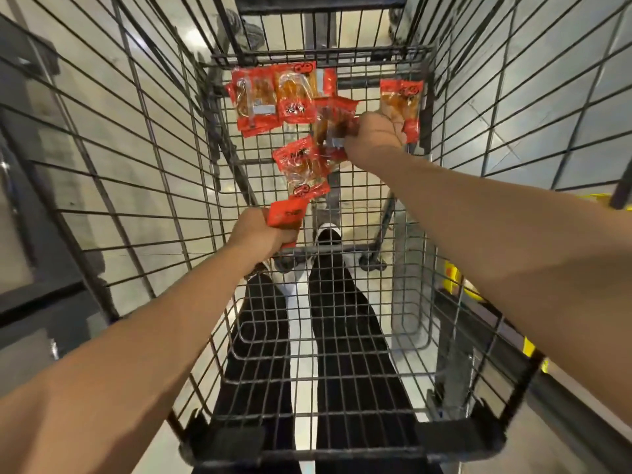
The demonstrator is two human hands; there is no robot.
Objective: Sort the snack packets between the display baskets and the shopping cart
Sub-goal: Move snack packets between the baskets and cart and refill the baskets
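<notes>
Red snack packets (295, 97) carry dark printed characters and round logo; blurred, none legible.

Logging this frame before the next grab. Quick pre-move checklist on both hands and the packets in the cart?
1. Left hand grips a red packet: ok.
2. Right hand grips packets: ok; how many, cannot tell.
3. Loose packets on the cart floor: ok, a far-left pile, one far right, one in the middle.
4. A free hand for the next pick: not ok.
5. Display baskets in view: not ok.
</notes>
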